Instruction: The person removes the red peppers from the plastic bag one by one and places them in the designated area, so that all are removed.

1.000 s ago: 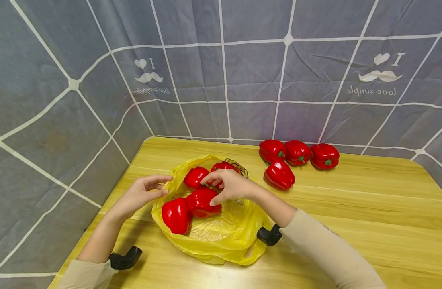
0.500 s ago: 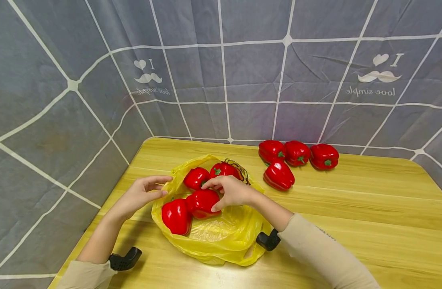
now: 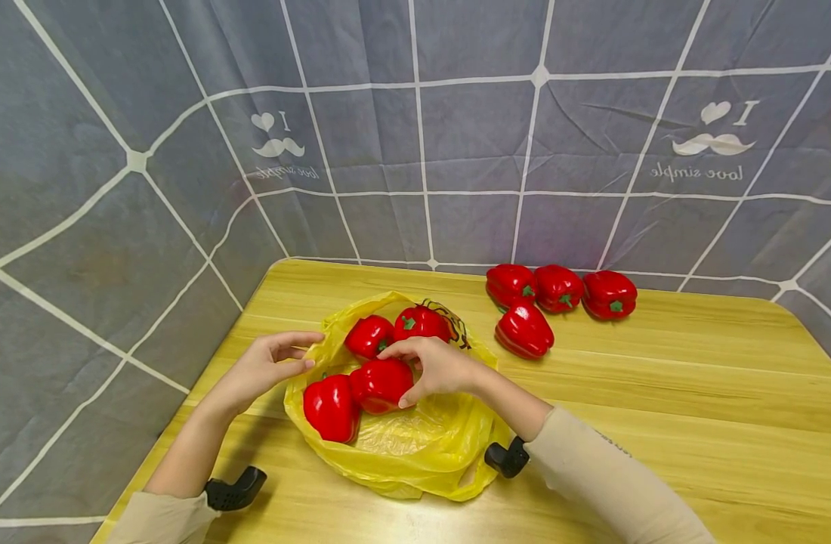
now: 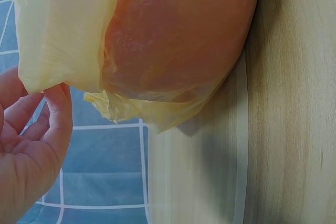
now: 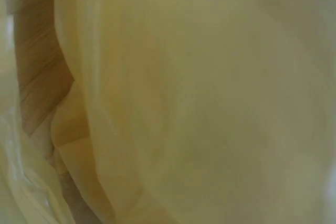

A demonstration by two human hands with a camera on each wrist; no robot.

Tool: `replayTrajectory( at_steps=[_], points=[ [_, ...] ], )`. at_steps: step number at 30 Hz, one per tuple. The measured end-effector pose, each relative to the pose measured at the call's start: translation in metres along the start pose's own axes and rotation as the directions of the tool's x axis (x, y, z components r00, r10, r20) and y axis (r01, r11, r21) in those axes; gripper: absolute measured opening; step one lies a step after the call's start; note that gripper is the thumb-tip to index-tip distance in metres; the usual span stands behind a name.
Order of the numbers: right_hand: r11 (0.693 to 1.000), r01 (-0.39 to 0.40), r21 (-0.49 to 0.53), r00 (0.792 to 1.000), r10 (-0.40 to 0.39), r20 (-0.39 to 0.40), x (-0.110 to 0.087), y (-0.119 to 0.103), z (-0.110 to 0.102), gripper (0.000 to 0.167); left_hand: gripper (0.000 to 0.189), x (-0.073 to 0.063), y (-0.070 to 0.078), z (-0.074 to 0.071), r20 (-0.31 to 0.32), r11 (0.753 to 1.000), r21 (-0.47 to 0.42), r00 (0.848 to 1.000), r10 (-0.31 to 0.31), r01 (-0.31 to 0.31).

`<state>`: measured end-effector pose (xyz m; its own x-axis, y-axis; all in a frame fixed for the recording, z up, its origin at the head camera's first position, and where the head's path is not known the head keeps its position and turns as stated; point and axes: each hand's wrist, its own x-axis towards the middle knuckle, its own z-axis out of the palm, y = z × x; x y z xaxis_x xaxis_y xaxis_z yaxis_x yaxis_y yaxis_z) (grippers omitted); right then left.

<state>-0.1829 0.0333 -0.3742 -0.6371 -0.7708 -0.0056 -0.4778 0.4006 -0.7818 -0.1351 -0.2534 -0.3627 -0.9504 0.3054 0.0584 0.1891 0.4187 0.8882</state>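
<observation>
A yellow plastic bag (image 3: 415, 472) lies with its mouth spread wide, and several red bell peppers are inside it. My left hand (image 3: 262, 368) holds the bag's left rim between thumb and fingers; in the left wrist view the fingertips are partly covered by the plastic (image 4: 63, 35). Inside the bag, my right hand (image 3: 443, 366) has its fingers and thumb curled about the middle bell pepper (image 3: 381, 385). Beside that one sits another bell pepper (image 3: 331, 408). Two more, a small bell pepper (image 3: 369, 336) and a bell pepper (image 3: 421, 323), lie farther back. Only yellow plastic (image 5: 210, 103) and some wood show in the right wrist view.
Outside the bag, to the back right of the wooden table (image 3: 694, 393), are several more red peppers, one bell pepper (image 3: 525, 330) lying nearest the bag. A grey curtain (image 3: 470, 136) with white lines hangs along the back and left sides.
My right hand has shifted a little toward me and down over the middle bell pepper, uncovering more of the back one. The left hand stays in place.
</observation>
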Motion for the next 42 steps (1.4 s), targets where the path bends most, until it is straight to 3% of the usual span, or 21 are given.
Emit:
replayTrajectory(
  at_steps=[13,32,42],
  points=[
    [0.997,0.014,-0.079,0.999,-0.017,-0.037,0.000,0.005,0.007,0.072,0.039,-0.002,0.002,-0.001,0.002,1.000,0.000,1.000,-0.010,0.010],
    [0.986,0.061,-0.156,0.996,-0.070,-0.055,-0.008,0.007,0.009,0.066,0.040,-0.001,-0.003,0.000,0.000,1.000,0.002,1.000,0.001,-0.001],
    [0.998,0.030,-0.054,0.997,-0.033,-0.072,-0.017,0.007,0.010,0.066,0.039,-0.001,-0.006,0.001,-0.003,1.000,0.007,1.000,0.014,-0.014]
  ],
)
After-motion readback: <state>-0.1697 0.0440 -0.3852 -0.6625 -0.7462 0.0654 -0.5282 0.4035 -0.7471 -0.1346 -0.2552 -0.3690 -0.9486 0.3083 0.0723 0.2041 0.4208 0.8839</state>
